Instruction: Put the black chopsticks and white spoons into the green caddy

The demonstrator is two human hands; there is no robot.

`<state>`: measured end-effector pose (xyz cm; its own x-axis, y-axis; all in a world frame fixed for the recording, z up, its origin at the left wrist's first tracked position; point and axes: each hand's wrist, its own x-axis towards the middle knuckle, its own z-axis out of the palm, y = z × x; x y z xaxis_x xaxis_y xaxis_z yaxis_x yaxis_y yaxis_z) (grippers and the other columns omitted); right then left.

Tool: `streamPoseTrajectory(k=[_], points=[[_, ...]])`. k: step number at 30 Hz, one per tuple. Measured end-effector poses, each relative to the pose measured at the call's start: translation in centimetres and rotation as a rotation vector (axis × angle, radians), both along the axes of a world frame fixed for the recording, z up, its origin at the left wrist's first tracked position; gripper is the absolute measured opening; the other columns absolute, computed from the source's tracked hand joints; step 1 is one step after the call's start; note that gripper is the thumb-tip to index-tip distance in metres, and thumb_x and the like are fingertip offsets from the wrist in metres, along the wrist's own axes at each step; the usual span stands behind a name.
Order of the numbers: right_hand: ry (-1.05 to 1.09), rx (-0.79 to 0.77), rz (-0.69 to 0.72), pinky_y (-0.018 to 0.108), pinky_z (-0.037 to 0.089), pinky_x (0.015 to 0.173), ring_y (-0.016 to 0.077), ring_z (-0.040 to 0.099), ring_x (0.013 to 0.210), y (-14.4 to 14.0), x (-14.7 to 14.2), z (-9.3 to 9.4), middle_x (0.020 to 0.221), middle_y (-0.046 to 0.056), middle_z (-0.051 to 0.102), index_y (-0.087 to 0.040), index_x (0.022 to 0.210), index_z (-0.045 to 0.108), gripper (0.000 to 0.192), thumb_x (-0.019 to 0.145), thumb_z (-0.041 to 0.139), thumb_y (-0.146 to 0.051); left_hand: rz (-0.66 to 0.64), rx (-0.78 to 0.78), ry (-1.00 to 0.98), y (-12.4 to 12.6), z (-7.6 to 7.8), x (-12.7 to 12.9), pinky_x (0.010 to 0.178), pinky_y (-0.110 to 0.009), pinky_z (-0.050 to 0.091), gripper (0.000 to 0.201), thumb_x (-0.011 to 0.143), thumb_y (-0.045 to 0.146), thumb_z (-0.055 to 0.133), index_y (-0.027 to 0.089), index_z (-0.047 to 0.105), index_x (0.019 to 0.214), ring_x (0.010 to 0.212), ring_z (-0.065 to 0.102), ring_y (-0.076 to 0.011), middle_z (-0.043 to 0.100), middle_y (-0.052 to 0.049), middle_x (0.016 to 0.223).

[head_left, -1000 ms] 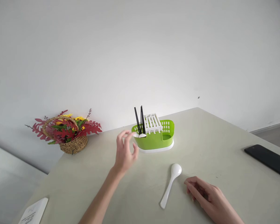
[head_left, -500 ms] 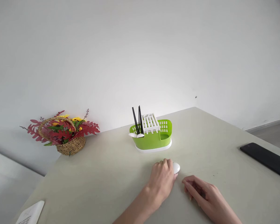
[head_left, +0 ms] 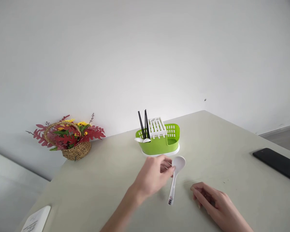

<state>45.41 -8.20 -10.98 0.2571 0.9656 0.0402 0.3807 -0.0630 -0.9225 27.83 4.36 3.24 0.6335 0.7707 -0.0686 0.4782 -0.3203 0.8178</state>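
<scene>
**benchwatcher:** ok so what's each hand actually doing here?

**spoonguy42:** The left hand (head_left: pixel 154 175) has the white spoon (head_left: pixel 175 177) pinched up near the bowl end, fingers (head_left: pixel 168 167) closed narrow around the neck of it. The bowl sticks out just past the fingertips, on the far right side of them, and the handle hangs down and back toward the person, tip just above or barely at the bench (head_left: pixel 232 154). Can't tell if it's touching. There's a little dark mark at the handle tip, too small to read.

**benchwatcher:** and the right one?

**spoonguy42:** The right hand (head_left: pixel 215 201) lies flat-ish on the bench, fingers loosely curled and holding nothing. Its fingertips point toward the spoon handle, near it but apart.

**benchwatcher:** what's around the fingers?

**spoonguy42:** Just beyond the left fingers sits a green cutlery caddy (head_left: pixel 159 141) on a white base, with a white slotted insert. Black chopsticks (head_left: pixel 143 124) stand upright in its left end, and a couple of white spoon bowls (head_left: pixel 142 140) poke over the rim there. Well off to the left of the fingers there's a wicker basket (head_left: pixel 74 149) of red leaves and yellow flowers. Way out right of the right hand, a black phone (head_left: pixel 276 162) lies flat. Near the bench's left corner there's a white card (head_left: pixel 36 219) with printing on it.
</scene>
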Motion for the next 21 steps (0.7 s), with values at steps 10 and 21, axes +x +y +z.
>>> streamPoseTrajectory(k=[10, 21], points=[[-0.041, -0.005, 0.017, 0.026, 0.039, 0.058, 0.0166, 0.055, 0.064, -0.1, 0.2, -0.2, 0.070, -0.001, 0.063, -0.027, 0.087, 0.066, 0.041, 0.098, 0.043, -0.060, 0.278, -0.098, -0.574, 4.2, 5.4, -3.4, 0.081, -0.039, 0.067, 0.042, 0.078, 0.036, 0.085, 0.016, 0.068, 0.111, 0.079, 0.079, -0.0227, 0.078, -0.009, 0.106], [-0.087, -0.036, 0.126, 0.023, 0.046, 0.059, 0.0167, 0.061, 0.066, 0.1, 1.2, -0.8, 0.072, 0.000, 0.067, -0.027, 0.089, 0.068, 0.039, 0.098, 0.046, -0.058, 0.546, 0.110, -0.942, 12.0, 8.0, -6.7, 0.101, -0.046, 0.060, 0.025, 0.074, 0.015, 0.079, 0.016, 0.065, 0.095, 0.090, 0.079, -0.0230, 0.079, -0.006, 0.099]])
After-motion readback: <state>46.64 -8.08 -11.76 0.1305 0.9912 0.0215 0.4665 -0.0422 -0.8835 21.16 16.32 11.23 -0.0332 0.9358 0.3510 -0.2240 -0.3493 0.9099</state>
